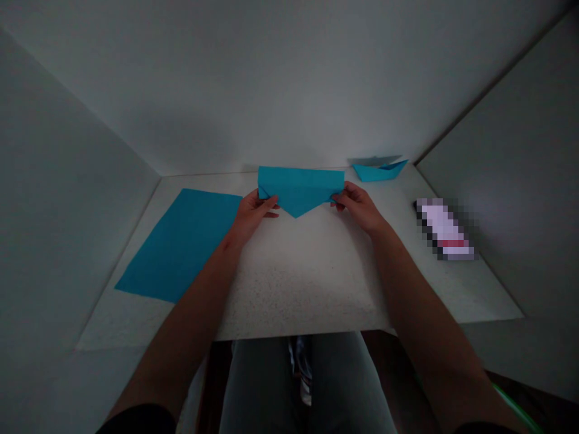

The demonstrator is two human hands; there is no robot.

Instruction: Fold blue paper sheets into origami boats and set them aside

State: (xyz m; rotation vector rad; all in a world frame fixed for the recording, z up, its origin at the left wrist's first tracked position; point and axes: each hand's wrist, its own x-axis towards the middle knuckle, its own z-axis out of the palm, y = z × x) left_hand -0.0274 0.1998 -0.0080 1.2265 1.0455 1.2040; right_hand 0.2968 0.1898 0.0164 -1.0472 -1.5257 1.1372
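Observation:
Both my hands grip a folded sheet of blue paper (298, 188) by its two lower side corners, near the back of the white table. The paper has a straight band along its top and a point that faces down towards me. My left hand (256, 211) pinches the left corner between thumb and fingers. At the opposite corner, my right hand (357, 204) is closed on the paper in the same way. A blue paper boat (380, 173) stands behind and to the right of my right hand. Left of my left hand lies a flat blue sheet (185, 244).
The white table (298, 283) sits between walls at the left, back and right. A blurred-out phone-like object (447, 232) lies on its right side. My legs (266, 386) are below the front edge.

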